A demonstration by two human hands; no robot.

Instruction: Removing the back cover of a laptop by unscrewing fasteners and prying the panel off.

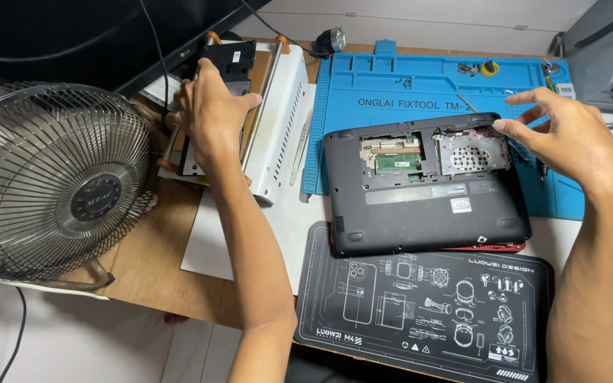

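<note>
- a wooden desk [152, 266] seen from above, with a black laptop [423, 202] lying upside down near its middle; every place below is given from that laptop.
- a round metal desk fan [54, 181] stands well to the left of the laptop, its wire grille facing up toward the camera.
- a blue repair mat [406, 92] lies under and behind the laptop's far edge, with small screws [468, 69] scattered near its back right corner.
- a black work mat [420, 301] printed with white line drawings lies just in front of the laptop, and the laptop's near edge overlaps it.
- a white metal machine [278, 113] with two upright rods sits to the left of the laptop, beyond the blue mat's left edge.
- the laptop's underside has two open bays at the back, showing a green circuit board [391, 162] and a perforated metal plate [471, 151].
- the left hand [211, 113] reaches far left of the laptop, fingers curled around a small black part [228, 60] resting on the white machine.
- the right hand [569, 138] hovers at the laptop's back right corner, fingers spread and loosely bent, thumb tip touching the edge there; it holds nothing.
</note>
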